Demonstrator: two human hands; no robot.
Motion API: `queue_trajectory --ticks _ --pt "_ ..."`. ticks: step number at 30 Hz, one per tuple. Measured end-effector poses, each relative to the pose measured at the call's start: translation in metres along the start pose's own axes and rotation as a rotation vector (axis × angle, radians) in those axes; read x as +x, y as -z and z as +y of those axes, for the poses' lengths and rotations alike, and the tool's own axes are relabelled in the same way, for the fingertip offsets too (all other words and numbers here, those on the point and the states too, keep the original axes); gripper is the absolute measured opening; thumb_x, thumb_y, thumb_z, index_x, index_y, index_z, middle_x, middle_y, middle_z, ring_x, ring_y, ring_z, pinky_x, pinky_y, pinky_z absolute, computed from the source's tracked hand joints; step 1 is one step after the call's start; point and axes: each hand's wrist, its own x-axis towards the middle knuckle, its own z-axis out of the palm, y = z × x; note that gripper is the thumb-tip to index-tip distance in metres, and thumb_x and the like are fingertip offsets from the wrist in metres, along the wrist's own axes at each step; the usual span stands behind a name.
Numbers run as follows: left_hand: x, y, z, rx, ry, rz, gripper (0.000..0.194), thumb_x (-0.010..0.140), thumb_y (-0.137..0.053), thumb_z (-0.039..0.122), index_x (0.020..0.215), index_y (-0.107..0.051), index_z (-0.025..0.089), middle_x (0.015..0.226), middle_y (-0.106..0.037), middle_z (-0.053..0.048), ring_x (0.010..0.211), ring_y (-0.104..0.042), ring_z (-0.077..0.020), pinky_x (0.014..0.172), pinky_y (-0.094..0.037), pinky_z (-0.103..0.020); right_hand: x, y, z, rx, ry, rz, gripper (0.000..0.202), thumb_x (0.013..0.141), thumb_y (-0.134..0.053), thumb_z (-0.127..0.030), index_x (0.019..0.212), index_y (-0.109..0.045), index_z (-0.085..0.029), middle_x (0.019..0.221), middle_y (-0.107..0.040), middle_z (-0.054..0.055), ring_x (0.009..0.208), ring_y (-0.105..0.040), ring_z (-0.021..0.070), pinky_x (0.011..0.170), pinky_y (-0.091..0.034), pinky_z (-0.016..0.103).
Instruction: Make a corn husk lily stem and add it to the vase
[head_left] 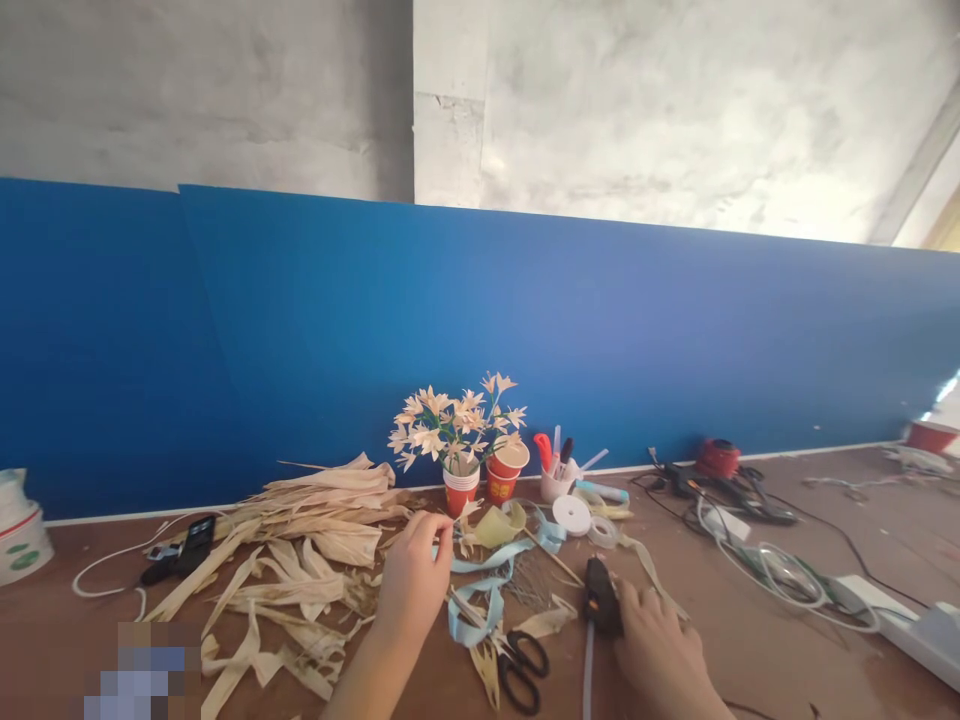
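My left hand point(416, 565) is closed in a pinch over the middle of the table. At its fingertips shows a small pale husk flower point(468, 512), partly hidden by the fingers. My right hand point(661, 638) is round the handle side of a black glue gun point(598, 592), most of the grip hidden. A whitish glue stick point(589, 668) sticks out of the gun's back end towards me. Between the hands lie light blue ribbon point(480, 618), thin wires point(531, 580) and black-handled scissors point(523, 668). Behind them, husk flowers point(450, 425) stand in a red-and-white paper cup point(460, 492).
Dried husks point(315, 530) are heaped on the left. Further back stand another paper cup point(504, 478), a pen holder point(556, 484) and a white ribbon spool point(571, 515). Cables point(787, 590) and a power strip point(892, 620) occupy the right. A blue panel point(480, 320) borders the table.
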Motion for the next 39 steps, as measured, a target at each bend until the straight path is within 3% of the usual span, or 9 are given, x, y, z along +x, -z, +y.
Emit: queue_trajectory --ticks 3,5,8,13,18,21,24,32,39 --pt "0.000 -0.001 0.000 0.002 0.000 0.000 0.015 0.083 -0.044 0.014 0.079 -0.058 0.020 0.075 -0.063 -0.003 0.071 -0.062 -0.0179 0.064 -0.047 -0.028 -0.001 0.025 -0.032 0.052 0.090 0.101 0.026 0.080 -0.045 -0.014 0.097 -0.065 -0.020 0.102 -0.064 0.014 0.102 -0.055 0.0307 0.079 -0.038 0.040" --pt "0.000 -0.001 -0.001 0.006 0.003 0.001 0.015 0.083 -0.044 0.013 0.079 -0.058 0.020 0.075 -0.064 -0.004 0.071 -0.062 -0.0180 0.064 -0.047 -0.028 -0.001 0.032 -0.059 0.177 0.216 0.021 0.027 0.085 -0.040 -0.021 0.079 -0.067 -0.021 0.087 -0.067 0.010 0.089 -0.060 0.0255 0.071 -0.039 0.033" --pt "0.000 0.000 0.000 0.005 0.002 0.004 0.016 0.083 -0.044 0.014 0.079 -0.058 0.020 0.075 -0.064 -0.004 0.071 -0.062 -0.0178 0.064 -0.047 -0.028 -0.003 0.023 -0.095 0.228 0.307 0.044 0.024 0.083 -0.045 -0.022 0.074 -0.067 -0.020 0.089 -0.068 0.009 0.093 -0.058 0.0265 0.075 -0.037 0.033" --pt "0.001 -0.001 0.003 0.000 -0.010 0.017 0.016 0.082 -0.044 0.013 0.077 -0.058 0.020 0.073 -0.063 -0.003 0.068 -0.062 -0.0176 0.062 -0.047 -0.027 -0.003 -0.003 -0.119 0.348 0.213 0.070 0.019 0.075 -0.055 -0.029 0.064 -0.065 -0.018 0.084 -0.065 0.011 0.090 -0.055 0.0297 0.073 -0.035 0.035" --pt "0.000 -0.003 0.003 -0.008 0.018 -0.001 0.015 0.082 -0.045 0.013 0.076 -0.057 0.020 0.072 -0.063 -0.003 0.067 -0.061 -0.0173 0.061 -0.046 -0.027 0.006 0.006 -0.133 1.204 0.239 -0.029 0.013 0.066 -0.055 -0.025 0.056 -0.051 -0.019 0.062 -0.056 0.002 0.062 -0.048 0.0167 0.059 -0.034 0.027" --pt "0.000 -0.003 0.001 -0.010 0.032 0.004 0.015 0.082 -0.045 0.013 0.077 -0.058 0.020 0.072 -0.063 -0.003 0.067 -0.061 -0.0173 0.061 -0.046 -0.027 0.011 0.027 -0.142 1.806 0.098 -0.192 0.021 0.067 -0.058 -0.036 0.059 -0.048 -0.019 0.059 -0.054 -0.002 0.048 -0.034 0.0093 0.048 -0.026 0.022" --pt "0.003 0.001 -0.001 -0.012 0.050 0.013 0.015 0.082 -0.045 0.015 0.077 -0.058 0.020 0.074 -0.063 -0.003 0.069 -0.062 -0.0174 0.062 -0.046 -0.027 0.013 0.049 -0.149 2.099 -0.006 -0.377 0.019 0.067 -0.059 -0.037 0.065 -0.051 -0.019 0.053 -0.050 -0.005 0.043 -0.025 0.0065 0.042 -0.017 0.020" --pt "0.010 0.013 -0.004 -0.024 0.085 0.055 0.016 0.083 -0.046 0.019 0.078 -0.061 0.020 0.074 -0.065 -0.004 0.070 -0.063 -0.0181 0.063 -0.048 -0.028 0.010 0.081 -0.164 2.091 0.265 -0.390 0.025 0.069 -0.068 -0.040 0.071 -0.062 -0.016 0.058 -0.056 -0.002 0.047 -0.044 0.0070 0.047 -0.034 0.019" --pt "0.010 0.016 0.000 -0.033 0.086 0.073 0.014 0.082 -0.047 0.018 0.077 -0.060 0.020 0.073 -0.065 -0.004 0.068 -0.063 -0.0179 0.061 -0.048 -0.027 0.014 0.074 -0.168 1.883 0.317 -0.155 0.030 0.060 -0.076 -0.038 0.070 -0.056 -0.018 0.058 -0.055 -0.003 0.050 -0.047 0.0103 0.044 -0.036 0.020"
